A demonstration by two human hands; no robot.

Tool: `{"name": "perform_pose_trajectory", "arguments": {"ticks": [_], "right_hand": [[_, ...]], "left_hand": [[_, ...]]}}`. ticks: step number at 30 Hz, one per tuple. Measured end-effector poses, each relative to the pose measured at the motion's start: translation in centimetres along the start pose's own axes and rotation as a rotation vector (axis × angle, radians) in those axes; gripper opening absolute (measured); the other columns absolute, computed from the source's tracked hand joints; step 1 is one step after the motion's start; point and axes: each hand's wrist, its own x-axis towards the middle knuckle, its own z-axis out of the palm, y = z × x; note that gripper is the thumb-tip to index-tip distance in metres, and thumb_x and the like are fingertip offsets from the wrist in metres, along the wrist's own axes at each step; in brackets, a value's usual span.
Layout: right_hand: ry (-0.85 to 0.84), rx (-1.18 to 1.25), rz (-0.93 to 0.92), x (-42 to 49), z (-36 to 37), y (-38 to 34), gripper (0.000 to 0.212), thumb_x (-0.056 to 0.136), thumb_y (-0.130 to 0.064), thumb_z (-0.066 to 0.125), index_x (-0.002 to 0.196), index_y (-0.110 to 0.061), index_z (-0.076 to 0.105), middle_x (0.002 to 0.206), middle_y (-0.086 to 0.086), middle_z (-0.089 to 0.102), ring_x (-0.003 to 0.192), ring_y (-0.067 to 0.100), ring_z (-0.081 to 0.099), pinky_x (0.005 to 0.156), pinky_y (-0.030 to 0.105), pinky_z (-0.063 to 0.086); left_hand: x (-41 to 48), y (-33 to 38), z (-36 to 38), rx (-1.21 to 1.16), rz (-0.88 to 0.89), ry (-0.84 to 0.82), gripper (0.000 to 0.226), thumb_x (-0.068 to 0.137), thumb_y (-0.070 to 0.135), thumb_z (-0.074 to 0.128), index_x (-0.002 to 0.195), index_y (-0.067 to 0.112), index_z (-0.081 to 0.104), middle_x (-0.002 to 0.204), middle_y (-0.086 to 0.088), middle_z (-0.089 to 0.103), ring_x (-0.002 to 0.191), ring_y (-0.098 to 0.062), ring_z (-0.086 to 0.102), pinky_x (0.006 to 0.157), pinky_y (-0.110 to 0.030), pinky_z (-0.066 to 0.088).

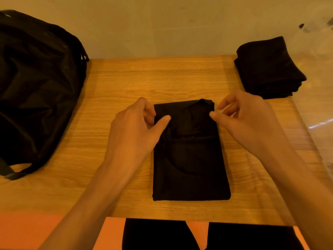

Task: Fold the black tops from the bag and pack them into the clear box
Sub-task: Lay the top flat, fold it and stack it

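The job looks partway done: one black top [191, 168] lies folded into a narrow strip on the tabletop [126, 78] between the two hands. The left hand [133, 127] pinches its far left corner, while the right hand [246, 120], fingers loosely parted, only touches the opposite edge with its thumb. A stack of folded tops [268, 69] waits beyond the right hand, next to the faint clear box [317, 114], though it cannot be told whether it sits inside. The bag [36, 87] slumps well outside the left hand, contents hidden, and nothing blocks the way.
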Motion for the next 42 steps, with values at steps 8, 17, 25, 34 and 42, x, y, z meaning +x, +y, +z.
{"name": "perform_pose_trajectory", "arguments": {"ticks": [8,17,25,34,42], "right_hand": [[-0.140,-0.164,-0.314,-1.5,0.3,0.8,0.016,0.083,-0.029,0.078,0.098,-0.025,0.075,0.089,-0.009,0.062,0.084,0.006,0.057,0.072,0.023,0.049],[-0.089,0.251,-0.050,-2.2,0.1,1.3,0.007,0.088,-0.023,0.074,0.092,-0.029,0.074,0.083,-0.011,0.069,0.083,0.001,0.063,0.069,0.008,0.047],[-0.096,0.336,0.058,-2.3,0.0,1.1,0.009,0.092,-0.022,0.070,0.097,-0.029,0.069,0.081,-0.007,0.069,0.079,0.006,0.063,0.064,0.012,0.048],[-0.068,0.226,0.057,-2.9,0.0,1.5,0.025,0.082,-0.027,0.081,0.100,-0.031,0.064,0.075,-0.008,0.071,0.064,-0.001,0.058,0.058,0.010,0.044],[-0.106,0.140,0.034,-2.7,0.4,0.8,0.036,0.080,-0.026,0.082,0.109,-0.032,0.062,0.074,-0.008,0.068,0.065,-0.001,0.061,0.056,0.013,0.045]], "left_hand": [[-0.8,-1.6,-0.6,-0.102,0.241,-0.260,0.013,0.082,0.024,0.082,0.094,0.027,0.076,0.097,0.015,0.059,0.084,-0.005,0.059,0.071,-0.020,0.049],[-1.1,-2.3,-1.0,-0.199,0.210,-0.136,0.008,0.079,0.019,0.084,0.086,0.019,0.080,0.089,0.007,0.068,0.079,-0.013,0.066,0.071,-0.028,0.055],[-1.8,-2.3,-1.3,-0.335,0.178,-0.093,0.016,0.075,0.008,0.087,0.084,0.016,0.077,0.089,0.004,0.070,0.081,-0.016,0.068,0.071,-0.026,0.056],[-2.4,-2.5,-1.4,-0.190,0.284,-0.165,0.029,0.085,0.027,0.077,0.114,0.025,0.072,0.096,0.016,0.065,0.087,-0.011,0.064,0.074,-0.018,0.050],[0.7,-0.3,0.0,0.076,0.468,-0.150,0.052,0.100,0.049,0.047,0.138,0.015,0.058,0.138,-0.005,0.054,0.129,-0.019,0.047,0.109,-0.030,0.038]]}}
